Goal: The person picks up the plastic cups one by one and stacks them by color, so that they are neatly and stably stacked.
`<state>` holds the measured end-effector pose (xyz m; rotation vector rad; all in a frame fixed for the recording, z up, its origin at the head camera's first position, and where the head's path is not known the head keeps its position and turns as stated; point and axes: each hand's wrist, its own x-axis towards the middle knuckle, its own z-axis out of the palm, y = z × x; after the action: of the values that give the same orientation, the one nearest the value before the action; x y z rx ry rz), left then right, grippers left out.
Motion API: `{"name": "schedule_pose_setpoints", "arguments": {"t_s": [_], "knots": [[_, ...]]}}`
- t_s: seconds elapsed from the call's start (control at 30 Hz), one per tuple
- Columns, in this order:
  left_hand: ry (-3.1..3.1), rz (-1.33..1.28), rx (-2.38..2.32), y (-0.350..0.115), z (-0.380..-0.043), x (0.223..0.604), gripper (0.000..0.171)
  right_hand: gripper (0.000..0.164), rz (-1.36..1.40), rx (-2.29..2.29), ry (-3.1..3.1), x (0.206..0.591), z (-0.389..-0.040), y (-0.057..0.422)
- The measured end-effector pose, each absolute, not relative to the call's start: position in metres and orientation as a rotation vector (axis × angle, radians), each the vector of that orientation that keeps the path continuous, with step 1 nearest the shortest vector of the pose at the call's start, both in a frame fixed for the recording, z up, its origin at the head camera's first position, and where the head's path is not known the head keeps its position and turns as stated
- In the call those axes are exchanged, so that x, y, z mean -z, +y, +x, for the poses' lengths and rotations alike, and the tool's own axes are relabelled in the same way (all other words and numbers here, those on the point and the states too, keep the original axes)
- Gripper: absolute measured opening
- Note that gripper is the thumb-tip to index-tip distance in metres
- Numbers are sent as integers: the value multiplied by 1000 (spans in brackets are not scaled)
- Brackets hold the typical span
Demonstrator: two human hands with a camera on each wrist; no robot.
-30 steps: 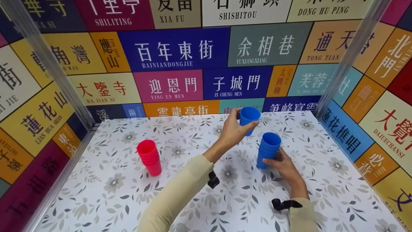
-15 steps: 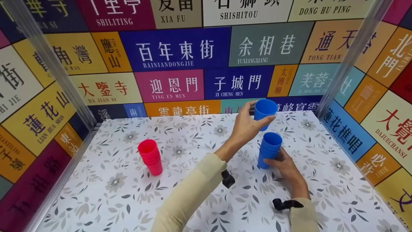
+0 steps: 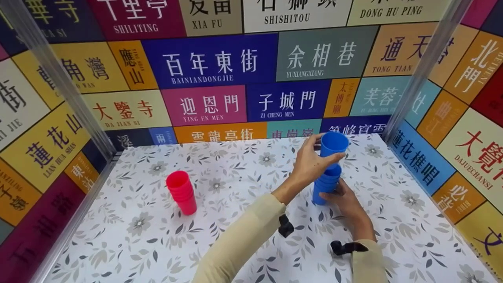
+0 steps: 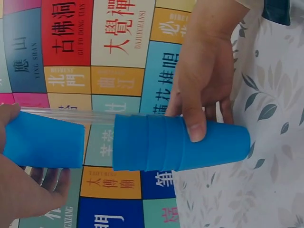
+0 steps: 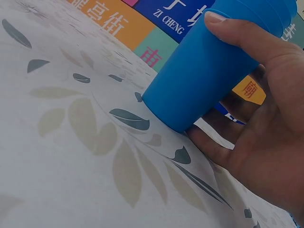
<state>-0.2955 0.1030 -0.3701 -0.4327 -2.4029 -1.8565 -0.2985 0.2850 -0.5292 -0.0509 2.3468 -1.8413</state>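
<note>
My left hand (image 3: 310,163) grips a single blue cup (image 3: 334,143), mouth up, above a stack of nested blue cups (image 3: 325,188). In the left wrist view a gap separates the held cup (image 4: 47,140) from the stack's top rim (image 4: 126,142). With thumb and fingers around its lower part, my right hand (image 3: 349,202) holds the stack upright on the table. The right wrist view shows the thumb across the bottom cup (image 5: 204,71), whose base meets the tablecloth.
To the left, a stack of nested red cups (image 3: 182,192) stands upright on the flower-patterned tablecloth (image 3: 129,243). Sign-printed panels (image 3: 212,59) rise behind and at both sides, with clear corner strips (image 3: 424,70) between them.
My left hand has carried the single blue cup to the right, first rising, then coming down over the blue stack. My right hand and the red stack stay where they were.
</note>
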Motion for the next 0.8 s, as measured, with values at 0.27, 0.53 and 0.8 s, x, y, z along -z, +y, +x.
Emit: {"name": "schedule_pose_setpoints", "arguments": {"t_s": [0.27,0.53,0.8], "knots": [[-2420,-430,1829,113,-298,386,70,99,-53,1819,2368,531,-300,285],[-2445,-409,1833,112,-302,400,70,102,-9,1809,2365,524,-299,283],[-2499,-438,1797,110,-302,415,67,90,-104,1894,2333,530,-297,285]]}}
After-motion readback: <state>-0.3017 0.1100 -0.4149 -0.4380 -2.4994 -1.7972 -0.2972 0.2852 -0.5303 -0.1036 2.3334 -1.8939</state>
